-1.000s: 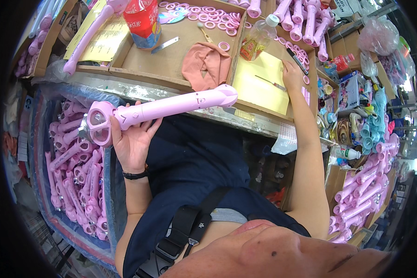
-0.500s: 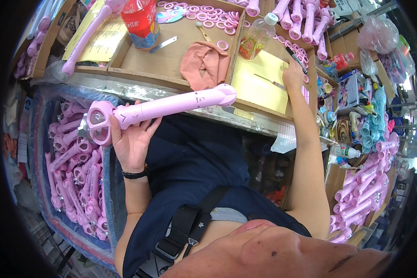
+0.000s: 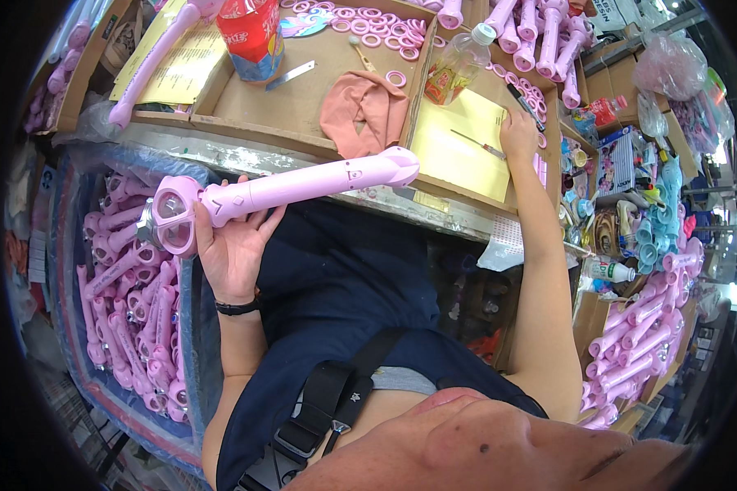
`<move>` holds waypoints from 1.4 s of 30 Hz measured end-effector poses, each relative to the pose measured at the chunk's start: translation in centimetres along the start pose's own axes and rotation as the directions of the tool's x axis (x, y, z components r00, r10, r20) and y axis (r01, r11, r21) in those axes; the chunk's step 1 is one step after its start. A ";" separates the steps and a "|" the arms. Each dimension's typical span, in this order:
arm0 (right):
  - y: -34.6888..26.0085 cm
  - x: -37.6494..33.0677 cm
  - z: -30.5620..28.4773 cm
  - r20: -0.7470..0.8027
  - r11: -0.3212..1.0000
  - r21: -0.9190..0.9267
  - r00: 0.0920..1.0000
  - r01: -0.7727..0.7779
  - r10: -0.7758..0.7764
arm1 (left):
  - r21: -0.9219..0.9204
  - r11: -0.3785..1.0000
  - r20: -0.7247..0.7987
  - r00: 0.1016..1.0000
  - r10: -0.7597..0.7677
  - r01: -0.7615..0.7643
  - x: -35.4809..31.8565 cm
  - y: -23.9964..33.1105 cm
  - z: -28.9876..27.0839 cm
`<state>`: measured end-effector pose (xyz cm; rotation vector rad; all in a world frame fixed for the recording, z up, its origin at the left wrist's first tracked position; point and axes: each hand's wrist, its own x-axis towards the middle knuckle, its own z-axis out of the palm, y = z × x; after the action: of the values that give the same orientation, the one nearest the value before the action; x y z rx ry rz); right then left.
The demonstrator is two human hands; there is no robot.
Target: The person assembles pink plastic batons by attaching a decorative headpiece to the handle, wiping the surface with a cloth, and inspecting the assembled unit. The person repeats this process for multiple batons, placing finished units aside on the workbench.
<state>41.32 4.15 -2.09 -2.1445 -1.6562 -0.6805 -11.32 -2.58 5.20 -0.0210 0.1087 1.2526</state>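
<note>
From the head camera, the left hand (image 3: pixel 233 245) is raised palm up over the lap, its fingers curled around a long pink toy wand (image 3: pixel 287 190); the grip sits just behind the wand's round ring-shaped head, which points left, while the shaft runs right and slightly far, its end reaching over the near edge of the work table (image 3: pixel 246 155); a dark band (image 3: pixel 237 308) circles the left wrist.

The right hand (image 3: pixel 518 131) reaches far and right onto the table, resting on a yellow sheet (image 3: pixel 454 151) with the fingers bent down against it; whether it pinches anything I cannot tell; a thin metal tool (image 3: pixel 479 145) lies on the sheet just beside the hand, and a dark pen (image 3: pixel 522 102) lies just far of it.

On the table, far of the wand, lies a crumpled peach cloth (image 3: pixel 362 110) in a shallow cardboard tray (image 3: pixel 303 98); a red canister (image 3: pixel 252 37) stands at the tray's far left, and a clear bottle (image 3: pixel 458 65) stands between the tray and the yellow sheet; small pink rings (image 3: pixel 377 33) are scattered at the far edge, with more pink wands (image 3: pixel 540 37) piled far right.

To the left, below the table, a bin lined with plastic (image 3: pixel 190 327) holds a heap of the same pink wands (image 3: pixel 127 319); another heap (image 3: pixel 639 352) lies at the right.
</note>
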 end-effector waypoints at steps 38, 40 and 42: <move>-9.4 -2.9 -16.0 -0.234 0.340 0.935 0.892 0.098 0.388 | 0.291 0.943 0.092 0.986 0.138 -0.159 -0.5 -1.5 0.3; -15.8 -4.7 -17.4 -0.213 -0.077 0.962 0.899 0.261 0.383 | 0.321 0.929 0.096 0.982 0.163 -0.186 -0.5 -2.3 0.5; -21.9 -7.1 -18.3 0.148 -0.432 0.900 0.890 0.059 0.431 | 0.316 0.930 0.099 0.982 0.162 -0.186 -0.7 -2.9 0.7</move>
<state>15.79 -5.78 8.59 -0.6644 -0.7055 0.5887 -8.77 -4.08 5.85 0.3247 0.2591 1.3985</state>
